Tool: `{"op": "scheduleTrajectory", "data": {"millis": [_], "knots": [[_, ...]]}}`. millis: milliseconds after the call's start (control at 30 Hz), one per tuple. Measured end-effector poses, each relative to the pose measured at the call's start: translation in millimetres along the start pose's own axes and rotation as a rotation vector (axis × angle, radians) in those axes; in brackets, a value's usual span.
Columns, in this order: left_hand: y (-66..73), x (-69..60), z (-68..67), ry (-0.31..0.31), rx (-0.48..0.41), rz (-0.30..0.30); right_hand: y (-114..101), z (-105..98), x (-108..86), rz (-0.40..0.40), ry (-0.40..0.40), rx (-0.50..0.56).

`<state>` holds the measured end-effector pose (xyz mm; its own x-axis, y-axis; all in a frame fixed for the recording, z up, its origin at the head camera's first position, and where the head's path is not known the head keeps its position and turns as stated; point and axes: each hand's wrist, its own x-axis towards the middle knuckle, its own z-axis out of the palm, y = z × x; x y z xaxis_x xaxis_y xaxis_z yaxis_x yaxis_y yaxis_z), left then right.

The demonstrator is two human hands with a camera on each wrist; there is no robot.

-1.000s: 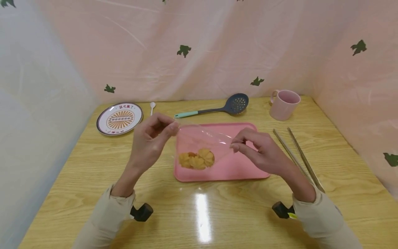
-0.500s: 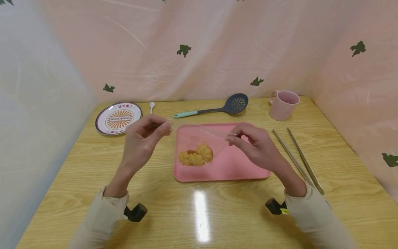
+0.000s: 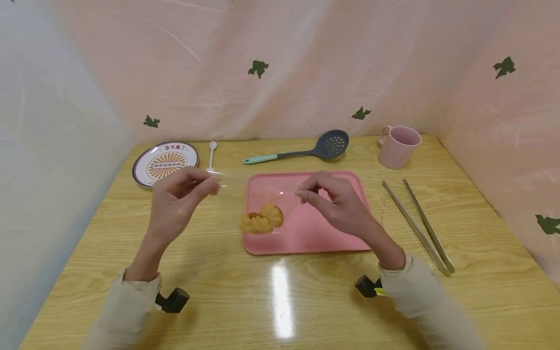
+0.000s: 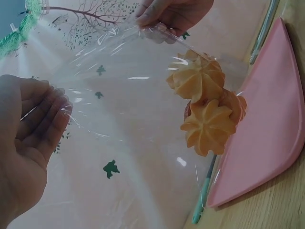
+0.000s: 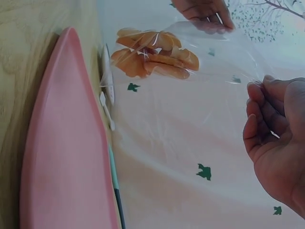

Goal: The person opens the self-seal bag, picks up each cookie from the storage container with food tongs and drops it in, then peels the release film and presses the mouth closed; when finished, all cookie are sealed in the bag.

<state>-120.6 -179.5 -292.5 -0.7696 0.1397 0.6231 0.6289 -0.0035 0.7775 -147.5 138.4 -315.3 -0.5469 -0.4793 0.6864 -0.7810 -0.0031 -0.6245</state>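
A clear plastic bag hangs between the two hands, with several flower-shaped golden cookies gathered in its bottom. My left hand pinches one top corner of the bag between thumb and fingers. The opposite top corner is pinched by my right hand. In the head view the cookies appear over the left part of a pink tray; both wrist views show the bag held up above the tray's level.
Behind the left hand lie a patterned plate and a small white spoon. A slotted spoon with a mint handle lies behind the tray. To the right are a pink mug and metal tongs.
Both hands have moved left with the bag and cookies. The cookies now hang over the tray's left edge in the head view. Each hand keeps its pinch.
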Motion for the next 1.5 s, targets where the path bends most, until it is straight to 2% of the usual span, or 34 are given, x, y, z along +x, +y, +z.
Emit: {"op": "scheduleTrajectory", "data": {"millis": [167, 400, 800, 1033, 1233, 1433, 1500], "knots": [[-3.4, -5.5, -15.4, 0.009, 0.037, 0.026, 3.1, 13.1, 4.2, 0.011, -0.021, 0.011], [-8.8, -11.7, -36.1, 0.026, -0.015, 0.062, 5.6, 32.7, 11.6, -0.023, -0.046, 0.028], [-9.7, -23.8, -65.6, 0.041, -0.061, 0.060, 7.6, 61.9, 21.3, -0.060, -0.098, 0.065], [-10.3, -31.8, -79.3, 0.013, -0.077, 0.039, 6.5, 73.3, 20.5, -0.043, -0.139, 0.066], [-12.1, -41.2, -89.3, -0.052, -0.108, 0.024, 7.2, 79.3, 16.8, -0.012, -0.178, 0.080], [-12.6, -50.3, -95.7, -0.095, -0.085, -0.058, 9.0, 84.1, 13.2, 0.066, -0.206, 0.080], [-13.0, -52.0, -96.8, -0.100, -0.050, -0.097, 9.9, 85.2, 13.5, 0.089, -0.207, 0.071]]}}
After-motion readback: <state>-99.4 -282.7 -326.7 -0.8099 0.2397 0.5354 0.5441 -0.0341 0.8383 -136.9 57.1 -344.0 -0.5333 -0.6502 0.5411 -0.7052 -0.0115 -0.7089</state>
